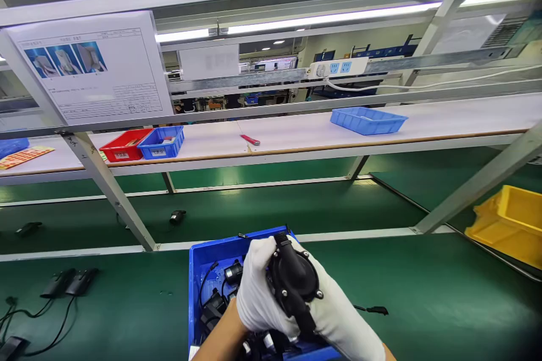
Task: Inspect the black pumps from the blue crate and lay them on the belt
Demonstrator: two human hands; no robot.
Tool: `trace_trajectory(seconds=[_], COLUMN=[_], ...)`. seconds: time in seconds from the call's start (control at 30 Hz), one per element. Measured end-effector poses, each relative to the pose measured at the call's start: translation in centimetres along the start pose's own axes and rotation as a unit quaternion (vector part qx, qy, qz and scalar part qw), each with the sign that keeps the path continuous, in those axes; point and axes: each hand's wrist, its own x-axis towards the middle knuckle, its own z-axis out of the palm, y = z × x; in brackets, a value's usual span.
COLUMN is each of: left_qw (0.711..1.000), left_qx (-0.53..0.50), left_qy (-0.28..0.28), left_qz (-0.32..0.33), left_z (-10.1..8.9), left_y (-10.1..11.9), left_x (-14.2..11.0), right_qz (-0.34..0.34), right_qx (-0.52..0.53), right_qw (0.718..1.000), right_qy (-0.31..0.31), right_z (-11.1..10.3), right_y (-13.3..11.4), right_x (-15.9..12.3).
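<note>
Both my hands wear white gloves and are wrapped round a black pump, whose round screwed cover and ribbed pipe end face up. My left hand grips it from the left, and my right hand from the right. Some of the fingers are hidden behind the pump. Directly below is a blue bin with several black pumps and their cables inside. To the right of my right hand, a black cable plug sticks out over the green surface.
On the green surface at left lie black adapters with cables. A white shelf carries a red tray, blue trays and a red cutter. A yellow bin stands right. Metal frame posts cross the space.
</note>
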Motion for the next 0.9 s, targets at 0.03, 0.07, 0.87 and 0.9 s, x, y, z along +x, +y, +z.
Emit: trace_trajectory(seconds=[0.03, 0.07, 0.87, 0.9], left_qw=[0.999, 0.998, 0.964, 0.963], left_qx=[0.021, 0.041, -0.047, -0.045], left_qy=[-0.002, -0.005, 0.136, 0.136], left_qz=[0.025, 0.040, -0.225, -0.227], left_z=[-0.1, -0.3, -5.2, -5.3], left_y=[-0.2, -0.3, -2.0, -1.9], left_x=[0.1, 0.3, -4.9, -5.0], right_qz=[-0.001, 0.002, -0.001, -0.002], right_qx=[0.005, 0.008, -0.023, -0.023], right_qw=[1.000, 1.000, 0.999, 0.999], right_qy=[-0.006, -0.017, 0.029, 0.030], right_z=[0.1, 0.0, -0.8, -0.9], right_y=[-0.4, -0.6, -0.2, -0.2], right_x=[0.3, 0.5, 0.9, 0.9])
